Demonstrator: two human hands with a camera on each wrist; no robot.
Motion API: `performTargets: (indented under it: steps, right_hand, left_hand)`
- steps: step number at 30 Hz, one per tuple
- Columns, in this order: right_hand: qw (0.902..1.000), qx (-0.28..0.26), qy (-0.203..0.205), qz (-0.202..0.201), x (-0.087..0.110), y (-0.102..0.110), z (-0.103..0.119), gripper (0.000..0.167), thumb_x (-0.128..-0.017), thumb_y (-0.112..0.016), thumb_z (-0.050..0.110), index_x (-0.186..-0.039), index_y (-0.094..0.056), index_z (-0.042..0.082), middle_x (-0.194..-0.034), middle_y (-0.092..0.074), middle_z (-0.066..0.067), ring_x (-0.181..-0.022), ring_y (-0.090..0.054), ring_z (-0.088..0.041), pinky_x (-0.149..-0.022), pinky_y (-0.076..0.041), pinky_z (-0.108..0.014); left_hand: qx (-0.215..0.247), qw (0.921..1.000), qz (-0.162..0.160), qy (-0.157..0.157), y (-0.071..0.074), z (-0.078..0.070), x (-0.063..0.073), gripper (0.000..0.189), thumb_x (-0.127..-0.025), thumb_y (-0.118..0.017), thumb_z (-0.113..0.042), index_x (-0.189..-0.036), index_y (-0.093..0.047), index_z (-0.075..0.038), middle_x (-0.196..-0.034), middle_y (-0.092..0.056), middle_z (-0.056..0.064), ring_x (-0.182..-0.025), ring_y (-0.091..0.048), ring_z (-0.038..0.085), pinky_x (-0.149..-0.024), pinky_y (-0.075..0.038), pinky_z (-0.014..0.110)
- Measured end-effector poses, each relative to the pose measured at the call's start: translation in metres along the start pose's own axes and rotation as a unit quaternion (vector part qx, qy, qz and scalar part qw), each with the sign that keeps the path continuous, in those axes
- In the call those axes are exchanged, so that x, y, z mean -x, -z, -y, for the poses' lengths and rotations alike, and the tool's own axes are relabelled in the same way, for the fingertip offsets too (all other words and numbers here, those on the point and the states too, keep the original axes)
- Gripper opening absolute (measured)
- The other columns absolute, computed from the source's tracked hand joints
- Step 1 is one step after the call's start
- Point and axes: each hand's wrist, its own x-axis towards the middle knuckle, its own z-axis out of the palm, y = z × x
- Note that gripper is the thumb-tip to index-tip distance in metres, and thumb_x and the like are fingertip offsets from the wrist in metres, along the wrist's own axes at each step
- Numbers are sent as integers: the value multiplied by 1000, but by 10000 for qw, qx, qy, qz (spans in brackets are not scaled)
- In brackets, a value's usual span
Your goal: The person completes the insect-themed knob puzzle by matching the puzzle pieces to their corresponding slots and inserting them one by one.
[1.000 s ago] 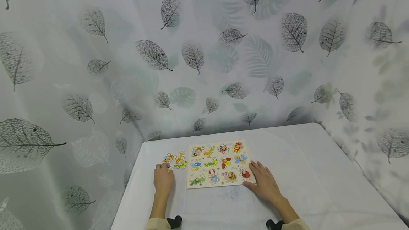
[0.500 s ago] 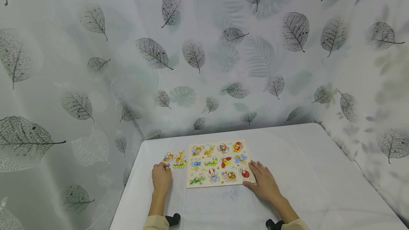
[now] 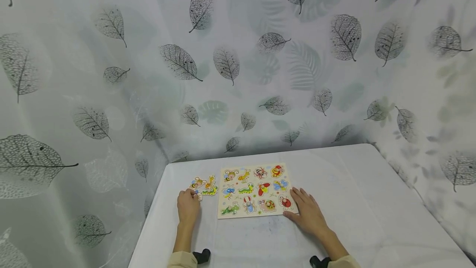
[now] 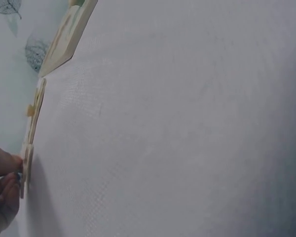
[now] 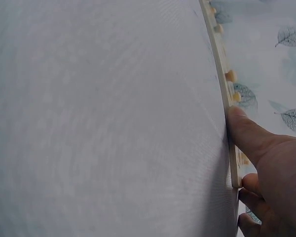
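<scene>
The left hand (image 3: 188,206) pinches a flat, pale-edged wooden piece (image 4: 28,163) beside loose, colourful insect pieces (image 3: 210,192), left of the cream rectangular wooden puzzle board (image 3: 241,216), whose near right corner the spread right hand (image 3: 308,214) apparently steadies.

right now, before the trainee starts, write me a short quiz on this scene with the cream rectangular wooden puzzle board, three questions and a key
1. Which hand is touching the cream rectangular wooden puzzle board?

2. True or false: in the head view, the loose green-and-yellow caterpillar-shaped cutout lies to the left of the board.

3. What is the bare left hand pinching?
a) the board's front edge
b) a thin, flat, pale-edged loose piece
c) a pale beige sleeve cuff

Key:
1. The bare right hand, at the board's near right corner.
2. True.
3. b
</scene>
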Motion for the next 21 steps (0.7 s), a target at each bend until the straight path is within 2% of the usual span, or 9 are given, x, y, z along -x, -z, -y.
performTargets:
  steps: [4, 8, 11, 13, 17, 21]
  right_hand:
    - [10000, 21, -11, 26, 0, 0, -1, 88, -87, -83, 48, -152, -49, -1, -160, -46, -19, -152, -33, -45, -123, -23, -66]
    - [10000, 29, 3, 33, 0, 0, -1, 88, -88, -82, 48, -153, -49, -1, -160, -45, -18, -152, -32, -45, -124, -23, -66]
    - [10000, 4, -5, 46, 0, 0, -1, 87, -88, -82, 47, -153, -49, -1, -160, -45, -18, -152, -32, -45, -124, -22, -66]
    - [10000, 5, -11, 63, 0, 1, 0, 87, -88, -82, 47, -153, -48, -1, -161, -45, -19, -152, -31, -45, -124, -22, -66]
    - [9999, 27, -59, 135, -1, 1, -1, 88, -88, -82, 47, -154, -48, 0, -161, -44, -18, -153, -30, -45, -124, -21, -66]
    - [9998, 55, -86, 171, -2, 1, -1, 88, -88, -81, 47, -154, -47, 0, -161, -44, -18, -153, -30, -44, -125, -21, -65]
  left_hand:
    - [85, 10000, -14, 25, 0, -1, 1, 15, -95, -70, 1, -107, -68, 9, -92, -60, 17, -85, -58, 29, -72, -52, 41]
    - [231, 9997, -68, 73, -1, -5, 3, 37, -95, -70, 1, -127, -58, 12, -97, -61, 20, -88, -59, 32, -74, -52, 43]
    - [326, 9994, -83, 95, 0, -11, 4, 45, -95, -71, 0, -134, -53, 11, -99, -61, 20, -89, -59, 32, -75, -51, 43]
    - [417, 9991, -19, 36, 0, -16, 5, 41, -95, -71, 0, -132, -56, 10, -98, -61, 17, -89, -58, 29, -73, -51, 39]
    - [607, 9976, 267, -191, -1, -28, 6, 20, -95, -72, 0, -114, -67, 3, -97, -61, 10, -87, -57, 21, -73, -52, 32]
    - [666, 9955, 524, -430, -5, -40, 9, 9, -95, -73, -3, -103, -70, -4, -97, -62, 5, -87, -58, 16, -74, -54, 30]
